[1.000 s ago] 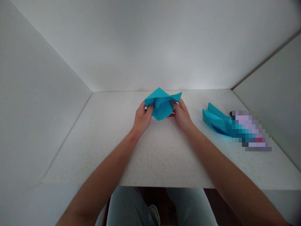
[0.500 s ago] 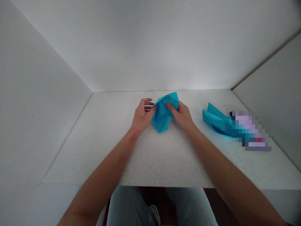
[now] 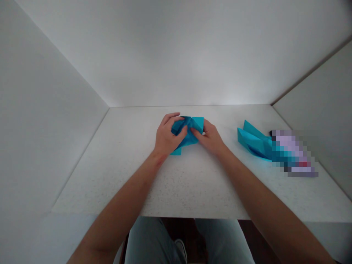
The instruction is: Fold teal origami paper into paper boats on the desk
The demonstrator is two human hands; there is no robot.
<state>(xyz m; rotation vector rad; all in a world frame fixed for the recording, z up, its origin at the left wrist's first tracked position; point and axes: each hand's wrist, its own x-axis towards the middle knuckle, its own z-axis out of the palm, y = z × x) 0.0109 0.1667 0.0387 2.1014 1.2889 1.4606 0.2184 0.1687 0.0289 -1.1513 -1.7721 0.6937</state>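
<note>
A sheet of blue origami paper point(image 3: 190, 136), folded into creased layers, lies on the white speckled tabletop point(image 3: 192, 183) between my hands. My left hand point(image 3: 168, 135) presses over its left part, fingers curled onto the folds. My right hand point(image 3: 210, 139) pinches its right side, with the fingertips at the paper's middle. One corner pokes out below my left hand. Much of the paper is hidden under my fingers.
To the right lies a second folded blue paper piece point(image 3: 254, 141), which runs into a pixelated, blurred patch point(image 3: 293, 154) hiding whatever is there. White walls point(image 3: 55, 110) rise at the left, back and right of the tabletop. My knees show below its front edge.
My hands have drawn closer together and closed over the paper. The paper has folded down flatter and more compact, and its upper points no longer stick out.
</note>
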